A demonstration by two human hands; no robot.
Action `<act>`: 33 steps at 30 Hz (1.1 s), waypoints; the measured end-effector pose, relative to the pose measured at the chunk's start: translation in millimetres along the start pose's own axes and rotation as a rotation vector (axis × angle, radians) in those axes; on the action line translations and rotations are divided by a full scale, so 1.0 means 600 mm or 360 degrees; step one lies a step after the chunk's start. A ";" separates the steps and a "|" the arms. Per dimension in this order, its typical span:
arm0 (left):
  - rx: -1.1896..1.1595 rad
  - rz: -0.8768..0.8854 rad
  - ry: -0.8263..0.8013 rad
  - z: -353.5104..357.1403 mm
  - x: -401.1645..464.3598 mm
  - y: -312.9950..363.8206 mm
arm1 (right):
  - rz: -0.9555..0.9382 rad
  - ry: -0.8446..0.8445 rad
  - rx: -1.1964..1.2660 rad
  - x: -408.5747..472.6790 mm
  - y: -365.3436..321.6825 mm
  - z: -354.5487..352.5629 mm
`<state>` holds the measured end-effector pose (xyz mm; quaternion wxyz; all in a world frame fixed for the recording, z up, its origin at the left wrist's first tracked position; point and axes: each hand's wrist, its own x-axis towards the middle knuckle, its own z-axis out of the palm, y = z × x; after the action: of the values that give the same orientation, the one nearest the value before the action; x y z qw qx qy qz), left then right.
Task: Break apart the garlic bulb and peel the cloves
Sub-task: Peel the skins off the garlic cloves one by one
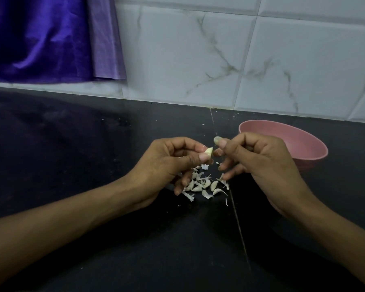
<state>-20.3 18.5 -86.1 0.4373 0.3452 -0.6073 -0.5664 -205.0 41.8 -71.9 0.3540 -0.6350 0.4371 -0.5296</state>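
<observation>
from the head camera, two bare hands met above a black counter (72,144). the left hand (167,165) pinched a small pale garlic clove (209,152) between its thumb tip and forefinger tip, while its other fingers curled loosely downward. the right hand (259,159) sat just beside the clove, its thumb raised above it and its forefinger tip close against the clove's right end; whether it actually touched could not be told. its remaining fingers were bent and pointed down toward the counter. directly below both sets of fingertips lay a loose pile of cloves and papery skins (202,185), scattered on the counter along a thin seam. behind the right hand's knuckles stood a pink bowl (299,140), partly hidden by that hand. beyond the fingers rose a white marbled tile wall (219,55), with purple cloth (40,39) hanging at the far left.
</observation>
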 end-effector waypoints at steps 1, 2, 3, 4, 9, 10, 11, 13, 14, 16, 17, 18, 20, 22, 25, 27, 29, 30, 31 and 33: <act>0.0007 0.0003 0.0000 0.000 0.000 -0.001 | 0.0019 -0.0028 0.0038 0.000 0.000 0.000; 0.0010 0.0005 -0.0007 0.000 0.001 0.000 | 0.0033 -0.0058 0.0079 0.000 0.001 0.000; 0.0010 0.0001 -0.0018 0.000 0.001 0.000 | 0.0035 -0.0083 0.0107 0.000 0.002 -0.001; 0.0007 -0.0007 -0.0028 0.000 0.001 0.000 | 0.0026 -0.0104 0.0114 0.000 0.002 -0.001; 0.0018 -0.0029 -0.0071 0.000 0.000 0.000 | -0.0038 -0.0164 0.0071 0.001 0.005 -0.002; 0.0019 -0.0029 -0.0082 0.000 0.000 0.000 | -0.0045 -0.0163 0.0073 0.001 0.006 -0.002; 0.0020 -0.0031 -0.0092 0.000 0.000 0.000 | -0.0054 -0.0165 0.0074 0.002 0.006 -0.002; 0.0026 -0.0038 -0.0109 0.000 0.000 0.000 | -0.0072 -0.0176 0.0077 0.002 0.007 -0.001; 0.0032 -0.0042 -0.0121 0.000 0.000 0.000 | -0.0080 -0.0183 0.0075 0.002 0.007 0.000; 0.0044 -0.0042 -0.0141 0.001 -0.001 0.000 | -0.0110 -0.0192 0.0058 0.001 0.008 0.000; 0.0053 -0.0036 -0.0145 0.001 -0.002 0.001 | -0.0135 -0.0195 0.0040 0.001 0.008 0.000; 0.0070 -0.0027 -0.0145 0.001 -0.003 0.003 | -0.0167 -0.0195 0.0013 0.000 0.008 0.000; 0.0120 -0.0012 -0.0140 0.002 -0.005 0.005 | -0.0242 -0.0187 -0.0067 -0.001 0.010 0.001; 0.0141 0.0000 -0.0130 0.003 -0.005 0.006 | -0.0302 -0.0162 -0.0145 0.000 0.012 0.001; 0.0148 0.0020 -0.0105 0.003 -0.005 0.003 | -0.0387 -0.0105 -0.0249 0.000 0.016 0.000; 0.0175 0.0037 -0.0091 0.002 -0.005 0.003 | -0.0445 -0.0083 -0.0307 -0.001 0.018 0.001; 0.0211 0.0059 -0.0079 0.004 -0.006 0.005 | -0.0486 -0.0061 -0.0351 -0.002 0.020 0.002; 0.0220 0.0074 -0.0068 0.004 -0.006 0.005 | -0.0500 -0.0050 -0.0375 -0.003 0.021 0.002; 0.0215 0.0086 -0.0050 0.004 -0.006 0.005 | -0.0513 -0.0039 -0.0400 -0.003 0.022 0.001; 0.0198 0.0089 0.0013 0.001 -0.004 0.003 | -0.0536 -0.0004 -0.0451 -0.002 0.023 0.000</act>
<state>-20.1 21.3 -84.8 0.4331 0.3568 -0.6489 -0.5139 -207.4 37.8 -84.9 0.1682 -0.7431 0.3946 -0.5136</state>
